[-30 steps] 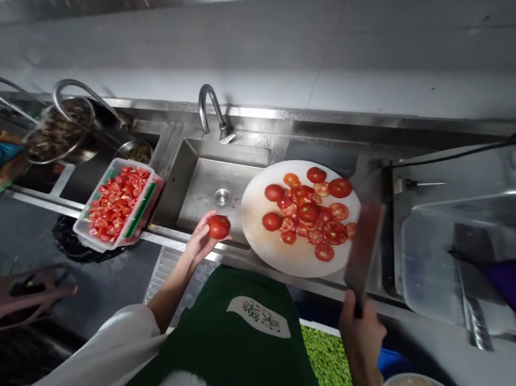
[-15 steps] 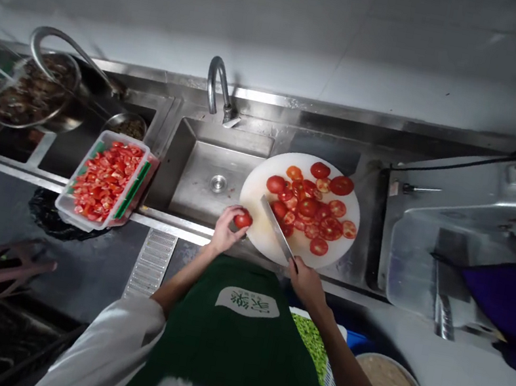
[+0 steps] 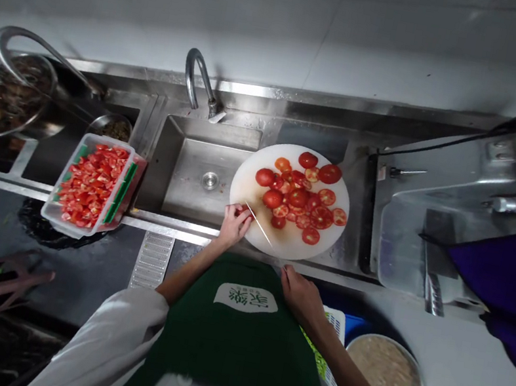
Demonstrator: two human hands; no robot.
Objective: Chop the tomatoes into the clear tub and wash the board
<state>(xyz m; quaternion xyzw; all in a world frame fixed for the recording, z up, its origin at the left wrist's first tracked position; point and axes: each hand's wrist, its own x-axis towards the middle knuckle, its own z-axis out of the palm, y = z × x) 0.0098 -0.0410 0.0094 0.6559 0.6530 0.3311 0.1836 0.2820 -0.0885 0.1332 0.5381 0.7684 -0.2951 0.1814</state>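
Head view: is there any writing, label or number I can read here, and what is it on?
Green apron: a white patch bears green characters, too blurred to read.
Machine on the right: a small tag near its left edge, too small to read.
Nothing else carries legible text.

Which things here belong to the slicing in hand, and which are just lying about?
In use: left hand on tomato; right hand with knife; cutting board; tomato slices.
Lying about: tub of chopped tomato, sink, tap, metal bowl.
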